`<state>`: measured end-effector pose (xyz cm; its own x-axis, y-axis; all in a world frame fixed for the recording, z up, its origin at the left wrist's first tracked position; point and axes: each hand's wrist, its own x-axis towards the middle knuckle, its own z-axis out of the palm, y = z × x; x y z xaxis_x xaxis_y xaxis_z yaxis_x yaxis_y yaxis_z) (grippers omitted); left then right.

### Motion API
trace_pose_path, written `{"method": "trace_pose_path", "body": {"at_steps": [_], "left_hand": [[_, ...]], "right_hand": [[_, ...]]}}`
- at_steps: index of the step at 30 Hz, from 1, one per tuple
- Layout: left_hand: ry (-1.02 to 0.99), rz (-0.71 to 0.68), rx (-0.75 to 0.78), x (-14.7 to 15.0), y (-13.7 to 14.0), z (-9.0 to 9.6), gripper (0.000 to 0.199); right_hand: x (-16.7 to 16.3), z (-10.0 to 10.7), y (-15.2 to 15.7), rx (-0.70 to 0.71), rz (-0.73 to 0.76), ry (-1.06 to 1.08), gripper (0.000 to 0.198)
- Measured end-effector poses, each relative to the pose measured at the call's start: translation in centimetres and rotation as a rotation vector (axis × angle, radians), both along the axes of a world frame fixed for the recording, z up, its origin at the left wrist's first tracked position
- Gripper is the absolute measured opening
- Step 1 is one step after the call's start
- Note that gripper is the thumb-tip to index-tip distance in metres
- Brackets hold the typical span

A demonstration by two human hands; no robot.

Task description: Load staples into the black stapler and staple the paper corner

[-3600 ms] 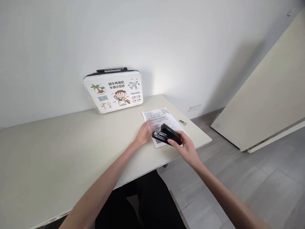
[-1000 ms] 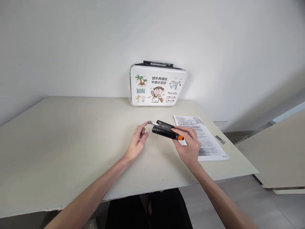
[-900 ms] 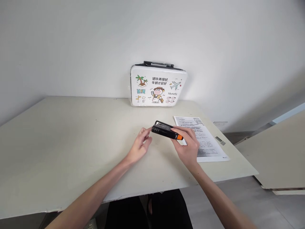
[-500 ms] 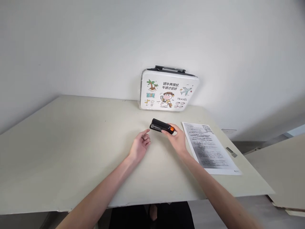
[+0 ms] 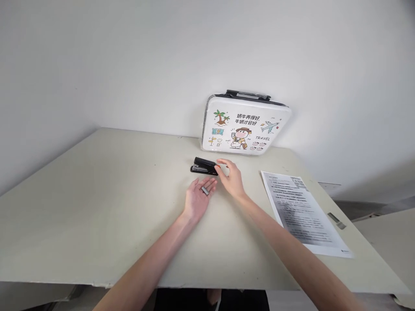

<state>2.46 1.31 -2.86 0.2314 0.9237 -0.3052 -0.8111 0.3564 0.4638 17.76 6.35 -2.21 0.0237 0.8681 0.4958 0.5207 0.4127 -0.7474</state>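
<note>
A black stapler point(image 5: 205, 166) sits in front of the case, its front end pointing left. At the stapler's orange-marked right end, my right hand point(image 5: 231, 178) grips it between thumb and fingers. Just below it my left hand point(image 5: 197, 199) lies palm up with its fingers stretched out. A short grey strip of staples point(image 5: 205, 190) rests across those fingers.
A white cartoon-printed case point(image 5: 241, 125) with a black handle leans against the wall at the back. To the right lie a printed sheet of paper point(image 5: 304, 211) and a small grey strip point(image 5: 337, 220) near the edge of the table point(image 5: 97, 216).
The view has swung left. My right hand has moved the stapler left and away from me. My left hand has opened out, showing the strip of staples on its fingers.
</note>
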Motion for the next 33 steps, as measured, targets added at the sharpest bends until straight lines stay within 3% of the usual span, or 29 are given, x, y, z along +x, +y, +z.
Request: {"method": "trace_pose_path", "body": {"at_steps": [3, 8, 11, 13, 16, 19, 23, 27, 33], "left_hand": [[0.017, -0.019, 0.019, 0.2, -0.2, 0.1, 0.033], [0.103, -0.186, 0.054, 0.9, -1.0, 0.9, 0.036], [0.181, -0.270, 0.099, 1.4, -1.5, 1.6, 0.035], [0.245, -0.294, 0.162, 1.6, -2.0, 2.1, 0.033], [0.425, -0.304, 0.324, 1.1, -3.5, 2.5, 0.036], [0.766, -0.316, 0.509, -0.5, -6.0, 3.1, 0.039], [1.206, -0.341, 0.559, -2.8, -10.0, 4.5, 0.039], [1.377, -0.305, 0.577, -4.1, -12.8, 5.2, 0.042], [1.443, -0.267, 0.624, -6.5, -13.8, 5.1, 0.043]], "right_hand": [[-0.3, 0.4, -4.4, 0.128, -0.001, -0.176, 0.015], [-1.1, -0.4, -8.9, 0.056, 0.002, -0.324, 0.004], [1.0, -0.2, -10.0, 0.056, -0.012, -0.305, 0.004], [4.5, 0.2, -11.0, 0.061, -0.036, -0.284, 0.008], [12.7, 0.3, -13.3, 0.076, -0.148, -0.301, 0.015], [22.5, -0.5, -16.2, 0.032, -0.363, -0.349, 0.026], [32.6, -2.4, -19.3, -0.149, -0.703, -0.403, 0.033], [36.7, -4.2, -20.4, -0.214, -0.813, -0.334, 0.031], [36.8, -6.4, -20.7, -0.198, -0.705, -0.279, 0.025]]}}
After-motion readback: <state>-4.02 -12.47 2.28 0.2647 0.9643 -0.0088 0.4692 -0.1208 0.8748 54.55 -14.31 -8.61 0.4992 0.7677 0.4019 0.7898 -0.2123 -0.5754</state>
